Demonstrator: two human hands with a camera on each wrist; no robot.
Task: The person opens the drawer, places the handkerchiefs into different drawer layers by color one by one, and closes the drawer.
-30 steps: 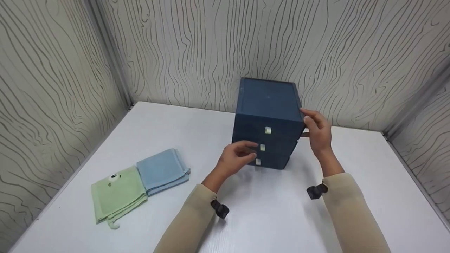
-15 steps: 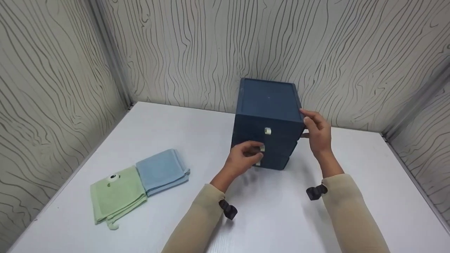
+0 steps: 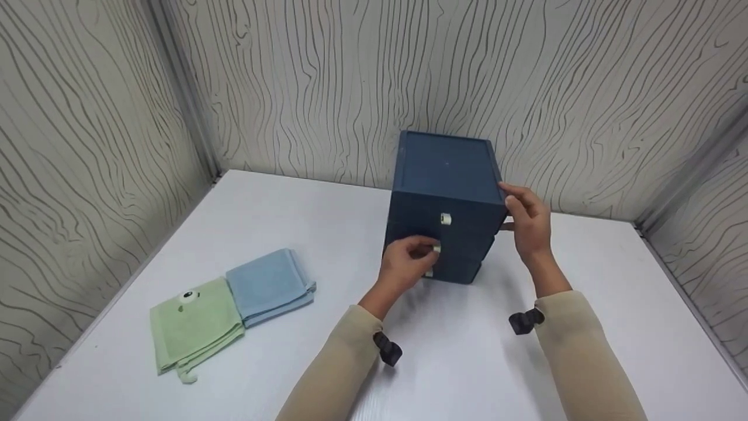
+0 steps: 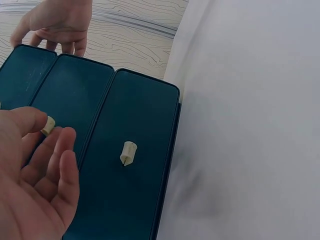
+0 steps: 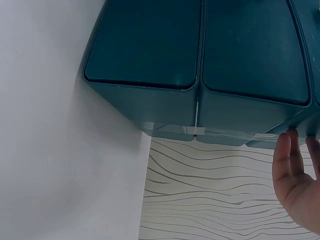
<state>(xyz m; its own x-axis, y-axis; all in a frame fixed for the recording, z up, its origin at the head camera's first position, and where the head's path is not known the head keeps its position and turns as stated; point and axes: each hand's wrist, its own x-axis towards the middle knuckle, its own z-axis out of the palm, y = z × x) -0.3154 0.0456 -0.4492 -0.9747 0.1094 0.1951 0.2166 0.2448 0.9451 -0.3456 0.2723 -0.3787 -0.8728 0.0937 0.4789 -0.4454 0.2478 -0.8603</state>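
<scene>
A dark blue drawer cabinet (image 3: 447,169) with three stacked drawers stands on the table near the back wall. Each drawer front carries a small pale knob. My left hand (image 3: 403,263) is at the middle drawer, its thumb and index finger pinching the middle knob (image 4: 48,126). Below it, the bottom knob (image 4: 128,152) shows uncovered in the left wrist view, while the top knob (image 3: 446,218) is visible in the head view. My right hand (image 3: 530,225) rests its fairly straight fingers against the cabinet's upper right side, near the front corner. All three drawers look closed.
On the left of the white table (image 3: 456,351) lie a folded green cloth (image 3: 201,327) with an eye design and a folded blue cloth (image 3: 269,283), edges touching. Wood-patterned panels (image 3: 327,88) enclose the table at the back and sides.
My left hand has moved a little right and forward onto the middle knob, and its fingers have closed on it. My right hand and the cabinet stay almost unmoved.
</scene>
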